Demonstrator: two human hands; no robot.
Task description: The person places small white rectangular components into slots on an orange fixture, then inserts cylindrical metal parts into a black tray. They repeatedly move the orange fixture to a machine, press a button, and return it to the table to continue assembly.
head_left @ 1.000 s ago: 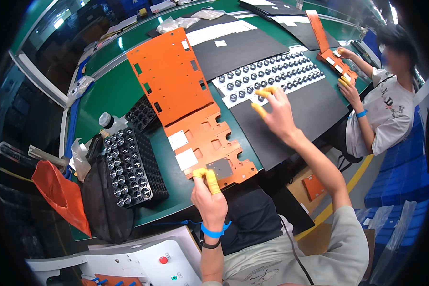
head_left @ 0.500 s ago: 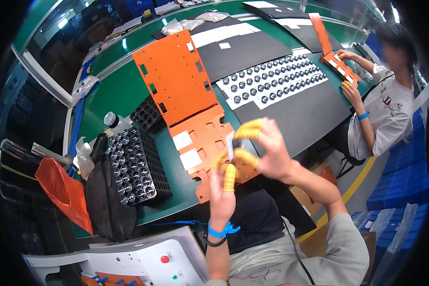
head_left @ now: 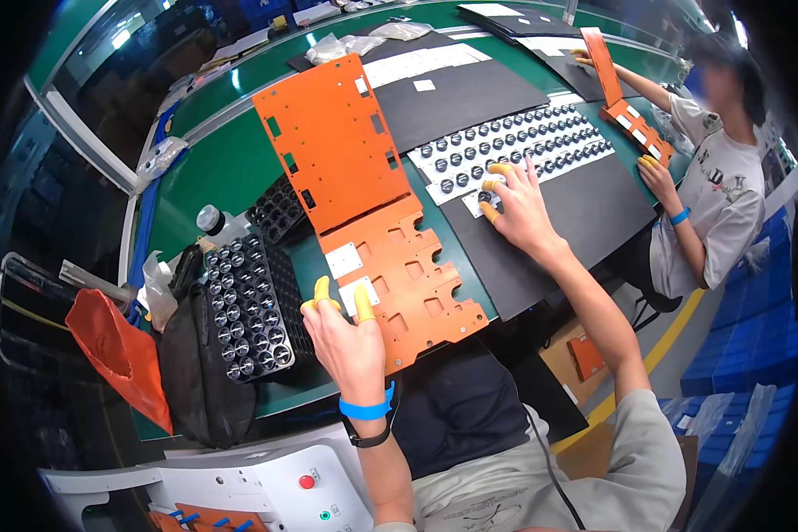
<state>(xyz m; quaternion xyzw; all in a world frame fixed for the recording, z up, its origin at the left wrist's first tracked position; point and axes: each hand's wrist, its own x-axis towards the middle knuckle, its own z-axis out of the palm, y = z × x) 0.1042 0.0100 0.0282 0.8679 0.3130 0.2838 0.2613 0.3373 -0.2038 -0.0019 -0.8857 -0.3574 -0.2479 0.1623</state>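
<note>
While half-open, right hand (head_left: 525, 215) at knob (head_left: 484, 197)

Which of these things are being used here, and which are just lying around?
Apparently in use:
orange board, with white plates by the left hand
black round parts, by the right hand

Seemingly lying about:
orange pouch
black bag
capped bottle

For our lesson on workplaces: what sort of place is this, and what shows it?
Probably a factory assembly workshop: round black parts stand in neat rows, an orange panel with cutouts lies on the green workbench, and a co-worker in yellow finger cots is at a similar panel.
</note>
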